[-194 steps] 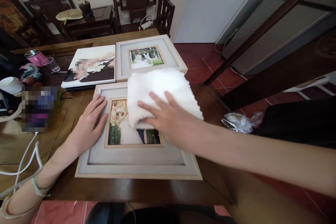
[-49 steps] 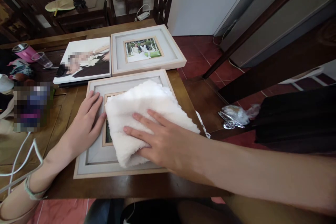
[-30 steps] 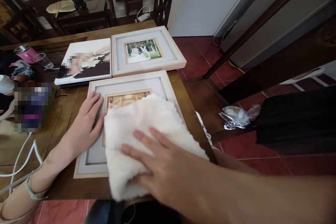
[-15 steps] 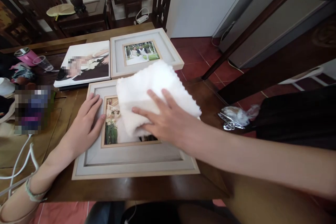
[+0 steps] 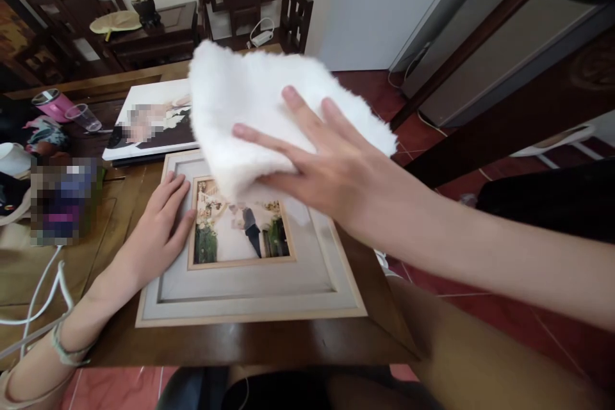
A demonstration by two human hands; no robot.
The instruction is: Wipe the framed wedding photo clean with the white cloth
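The right hand (image 5: 331, 166) is raised above the tabletop (image 5: 120, 205) with a fluffy white cloth (image 5: 250, 102) draped under its palm; the fingers (image 5: 269, 138) are spread and nearly straight, pressing on the top of the cloth rather than curling around it, and the thumb is hidden, so I cannot tell whether the hand truly grips the cloth or only carries it. The cloth hangs clear of the near picture frame (image 5: 250, 298), above that frame's far edge, and it covers most of what lies beyond. The near picture frame lies flat on the tabletop, a pale wooden frame with a grey mat and a photo of 2 people (image 5: 237, 230) in its middle, now fully uncovered. The left hand (image 5: 161, 230) lies open and flat, palm down, on the left border of this frame, its fingertips touching the edge of the photo's inner border and its wrist resting on the tabletop beside the frame. A thin bracelet (image 5: 67, 349) circles the left wrist. Beyond the frame's far left corner lies an unframed canvas print (image 5: 144, 131), partly hidden by the cloth. Left of the frame, well apart, stand a pink tumbler (image 5: 50, 104) and a clear plastic cup (image 5: 85, 118). A white cable (image 5: 41, 295) loops on the tabletop near the left forearm.
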